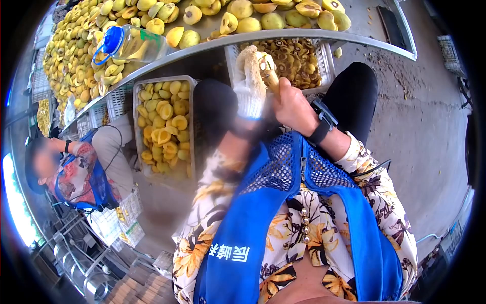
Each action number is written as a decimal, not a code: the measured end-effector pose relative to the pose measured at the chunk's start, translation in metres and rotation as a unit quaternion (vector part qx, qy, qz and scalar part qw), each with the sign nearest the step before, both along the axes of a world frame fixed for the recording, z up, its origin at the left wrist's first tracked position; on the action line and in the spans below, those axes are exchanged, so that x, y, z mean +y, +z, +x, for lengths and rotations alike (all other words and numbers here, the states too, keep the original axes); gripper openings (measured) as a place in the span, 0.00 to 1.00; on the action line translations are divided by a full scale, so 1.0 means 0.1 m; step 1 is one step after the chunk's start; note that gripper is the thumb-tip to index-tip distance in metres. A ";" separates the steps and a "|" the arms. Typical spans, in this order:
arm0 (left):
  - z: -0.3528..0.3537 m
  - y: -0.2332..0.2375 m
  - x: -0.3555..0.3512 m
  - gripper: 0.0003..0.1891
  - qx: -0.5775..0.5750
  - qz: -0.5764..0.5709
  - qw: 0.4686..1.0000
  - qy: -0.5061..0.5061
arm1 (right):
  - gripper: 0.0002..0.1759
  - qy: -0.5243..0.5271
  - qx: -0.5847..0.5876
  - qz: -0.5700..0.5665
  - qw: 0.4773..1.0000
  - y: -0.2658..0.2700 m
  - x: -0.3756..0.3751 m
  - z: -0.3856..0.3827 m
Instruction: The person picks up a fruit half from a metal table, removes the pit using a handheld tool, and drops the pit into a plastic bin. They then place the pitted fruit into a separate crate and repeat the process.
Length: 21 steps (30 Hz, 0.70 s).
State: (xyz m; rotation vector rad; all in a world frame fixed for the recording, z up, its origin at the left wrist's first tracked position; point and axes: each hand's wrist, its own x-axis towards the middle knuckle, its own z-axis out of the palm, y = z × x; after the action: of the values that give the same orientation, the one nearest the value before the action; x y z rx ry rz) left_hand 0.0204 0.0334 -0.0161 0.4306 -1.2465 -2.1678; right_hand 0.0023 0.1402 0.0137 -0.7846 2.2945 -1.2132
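My left hand (249, 81), in a white knitted glove, holds a halved yellow fruit (266, 63) with its cut side showing. My bare right hand (296, 108) is wrapped round the wooden handle (273, 82) of a tool whose tip meets the fruit. Both hands are over the near edge of a white crate (328, 63) filled with brown-centred fruit pieces (293, 57). Left of my knee stands another crate (192, 126) of yellow fruit halves (164, 121).
A metal table (212, 41) runs across the front, heaped with fruit halves (71, 45) and bearing a blue-capped plastic bottle (136, 44). At the left sits another person (83, 175) in a blue vest. Stacked crates (119, 223) stand below that person.
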 end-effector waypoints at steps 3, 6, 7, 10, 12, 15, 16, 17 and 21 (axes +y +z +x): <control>0.03 0.01 -0.13 0.16 -0.057 0.057 0.995 -0.054 | 0.11 0.021 -0.061 0.021 0.998 -0.09 0.01 0.00; 0.02 0.01 -0.28 0.19 -0.122 0.171 0.967 -0.147 | 0.13 0.043 -0.081 0.046 0.995 -0.04 0.01 -0.01; 0.02 0.05 -0.28 0.18 -0.121 0.194 0.962 -0.147 | 0.13 0.049 -0.082 0.034 0.995 -0.04 0.00 -0.01; 0.00 0.06 -0.30 0.17 -0.105 0.276 0.948 -0.117 | 0.12 0.061 -0.119 -0.020 0.991 -0.03 -0.03 -0.03; 0.00 -0.03 -0.32 0.16 -0.096 0.214 0.967 -0.095 | 0.10 0.059 -0.180 -0.040 0.981 -0.03 -0.05 -0.03; 0.00 -0.01 -0.30 0.14 -0.097 0.222 0.965 -0.104 | 0.06 0.043 -0.296 -0.038 0.954 -0.06 -0.03 -0.02; -0.02 -0.01 -0.30 0.14 -0.116 0.246 0.955 -0.115 | 0.05 0.036 -0.324 -0.038 0.945 -0.03 -0.03 0.01; -0.03 0.00 -0.30 0.14 -0.135 0.271 0.945 -0.125 | 0.04 0.030 -0.353 -0.039 0.934 -0.01 -0.02 0.02; 0.00 0.03 -0.24 0.15 -0.148 0.085 0.981 -0.093 | 0.04 0.049 -0.434 -0.051 0.898 -0.03 -0.01 0.01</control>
State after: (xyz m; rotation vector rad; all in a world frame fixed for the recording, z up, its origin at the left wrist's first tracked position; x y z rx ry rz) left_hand 0.0200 0.0093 -0.0130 0.7587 -1.3042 -2.4485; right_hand 0.0036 0.1392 0.0108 -0.2719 1.4479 -1.2905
